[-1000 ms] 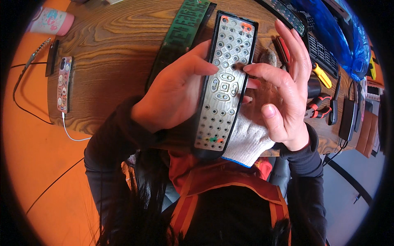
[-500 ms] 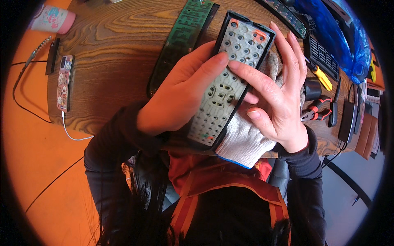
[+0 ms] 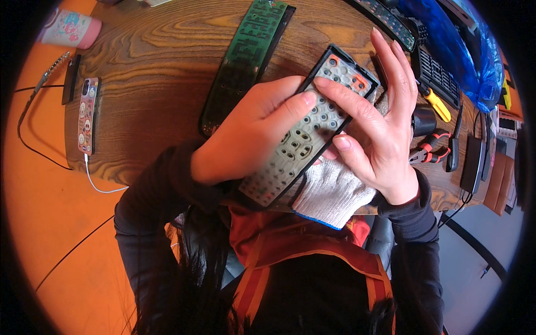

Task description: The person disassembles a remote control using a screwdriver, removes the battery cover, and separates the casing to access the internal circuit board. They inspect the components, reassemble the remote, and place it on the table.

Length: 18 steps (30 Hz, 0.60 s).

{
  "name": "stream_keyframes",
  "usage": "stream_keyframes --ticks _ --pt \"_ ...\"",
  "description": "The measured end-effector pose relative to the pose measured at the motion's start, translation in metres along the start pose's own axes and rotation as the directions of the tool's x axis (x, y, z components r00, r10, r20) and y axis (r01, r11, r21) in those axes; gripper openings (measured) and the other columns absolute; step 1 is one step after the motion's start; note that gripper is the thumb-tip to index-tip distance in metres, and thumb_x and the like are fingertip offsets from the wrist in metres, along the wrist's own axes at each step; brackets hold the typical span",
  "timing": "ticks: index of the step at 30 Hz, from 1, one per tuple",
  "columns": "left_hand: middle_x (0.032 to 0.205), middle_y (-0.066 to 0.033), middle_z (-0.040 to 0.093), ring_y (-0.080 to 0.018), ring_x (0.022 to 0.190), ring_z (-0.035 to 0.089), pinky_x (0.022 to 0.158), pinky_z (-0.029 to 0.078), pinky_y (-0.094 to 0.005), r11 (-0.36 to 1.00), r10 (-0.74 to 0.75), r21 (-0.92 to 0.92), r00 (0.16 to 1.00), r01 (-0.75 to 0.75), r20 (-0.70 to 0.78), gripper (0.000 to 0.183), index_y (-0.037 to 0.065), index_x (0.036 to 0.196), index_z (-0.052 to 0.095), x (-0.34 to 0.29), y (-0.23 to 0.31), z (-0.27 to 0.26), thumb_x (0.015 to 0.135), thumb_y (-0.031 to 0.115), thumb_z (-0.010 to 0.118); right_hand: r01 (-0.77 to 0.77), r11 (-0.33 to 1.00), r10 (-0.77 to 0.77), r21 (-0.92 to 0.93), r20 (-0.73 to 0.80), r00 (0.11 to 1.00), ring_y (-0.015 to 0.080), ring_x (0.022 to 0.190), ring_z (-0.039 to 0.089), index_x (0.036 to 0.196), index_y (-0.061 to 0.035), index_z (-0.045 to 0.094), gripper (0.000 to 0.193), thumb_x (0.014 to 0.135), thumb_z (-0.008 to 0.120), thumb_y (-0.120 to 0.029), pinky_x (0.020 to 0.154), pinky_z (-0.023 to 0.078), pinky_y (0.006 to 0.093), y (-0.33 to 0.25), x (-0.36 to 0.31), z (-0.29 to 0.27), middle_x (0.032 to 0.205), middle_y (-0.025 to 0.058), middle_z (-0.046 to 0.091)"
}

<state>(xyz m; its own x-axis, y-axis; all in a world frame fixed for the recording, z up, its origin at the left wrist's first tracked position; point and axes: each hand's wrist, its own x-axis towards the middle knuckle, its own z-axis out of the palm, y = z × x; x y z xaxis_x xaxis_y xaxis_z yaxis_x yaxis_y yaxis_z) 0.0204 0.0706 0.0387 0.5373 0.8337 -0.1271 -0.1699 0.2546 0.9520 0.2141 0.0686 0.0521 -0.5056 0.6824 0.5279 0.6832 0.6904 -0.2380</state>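
Remote casing (image 3: 297, 146), in left hand (image 3: 250, 127), tilted

My left hand (image 3: 248, 131) curled in grip, thumb angled up-right. Right hand (image 3: 385, 134): index stretched left near left thumb tip, two fingers raised, thumb apart. Both forearms (image 3: 416, 251) dark-sleeved.
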Motion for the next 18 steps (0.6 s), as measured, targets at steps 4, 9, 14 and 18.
stream_keyframes --ticks 4,9,14,18 --pt "0.079 -0.0055 0.057 -0.0101 0.074 0.052 0.068 0.043 -0.0262 0.983 0.095 0.161 0.995 -0.092 -0.013 0.019 0.000 0.097 0.052 -0.006 -0.005 0.007 0.094 0.016 0.041 0.009 1.000 -0.009 0.022 0.008 1.000 0.0418 0.127 0.029 0.101 -0.0127 0.069 0.038 0.083 0.049 -0.040 0.105 0.019 0.0483 -0.001 -0.002 -0.005 0.134 0.0275 0.036" --pt "0.093 -0.0097 0.058 -0.0127 0.083 0.057 0.074 0.046 -0.0267 0.985 -0.050 0.171 0.997 0.039 0.063 0.024 -0.002 0.109 0.048 -0.005 0.000 0.001 0.094 0.013 0.036 -0.017 1.000 0.017 0.013 0.050 0.999 0.0412 0.127 0.032 0.098 -0.0130 0.070 0.028 0.075 0.060 -0.025 0.104 0.022 0.0484 -0.002 -0.002 -0.009 0.136 0.0270 0.035" --pt "0.076 -0.0050 0.058 -0.0101 0.069 0.052 0.064 0.044 -0.0267 0.984 -0.147 -0.099 0.989 0.147 0.014 0.018 -0.001 0.094 0.051 -0.007 0.008 0.009 0.094 0.014 0.041 -0.131 0.886 0.160 0.444 -0.029 0.987 0.0299 0.121 0.042 0.119 0.0018 0.051 0.044 0.077 0.059 -0.012 0.098 0.036 0.0389 0.002 0.003 -0.006 0.135 0.0222 0.036" --pt "0.080 -0.0069 0.059 -0.0107 0.072 0.055 0.065 0.045 -0.0263 0.983 -0.183 -0.029 0.983 0.183 0.021 0.020 -0.003 0.098 0.051 -0.009 0.007 0.010 0.094 0.014 0.039 -0.402 0.504 0.332 0.764 0.258 0.907 0.0182 0.108 0.051 0.130 0.0058 0.037 0.057 0.078 0.059 -0.003 0.090 0.042 0.0294 -0.006 0.002 -0.002 0.136 0.0182 0.038"
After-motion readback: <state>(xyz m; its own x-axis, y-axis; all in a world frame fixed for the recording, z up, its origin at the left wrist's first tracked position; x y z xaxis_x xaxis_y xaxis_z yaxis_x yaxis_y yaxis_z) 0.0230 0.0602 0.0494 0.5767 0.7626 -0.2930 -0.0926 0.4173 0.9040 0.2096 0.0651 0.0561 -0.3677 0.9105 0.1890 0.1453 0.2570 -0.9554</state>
